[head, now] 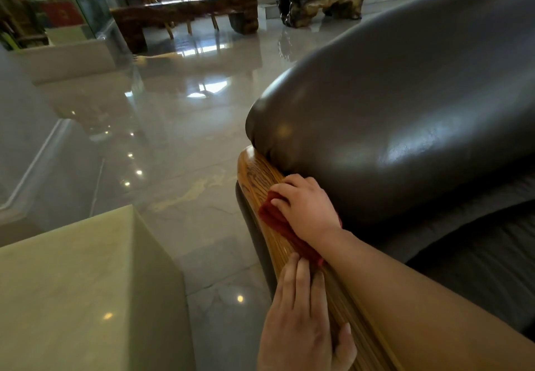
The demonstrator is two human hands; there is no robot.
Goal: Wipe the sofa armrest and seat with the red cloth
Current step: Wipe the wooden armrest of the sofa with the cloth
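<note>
A dark grey leather sofa fills the right side, with a rounded cushion (405,115) above a wooden armrest (262,173) that curves toward me. The seat (477,254) lies dark at the right. The red cloth (275,220) is folded flat on the armrest. My right hand (307,207) presses down on the cloth, fingers curled over its far edge. My left hand (301,318) rests lower on the same armrest, fingers spread on the wood, its fingertips just touching the cloth's near end.
A pale stone block (86,298) stands at the lower left, close to the sofa's side. Glossy tiled floor (173,144) stretches ahead. A wooden bench (185,14) and a carved dark stool (321,0) stand at the far end. Glass panels (84,2) are at the far left.
</note>
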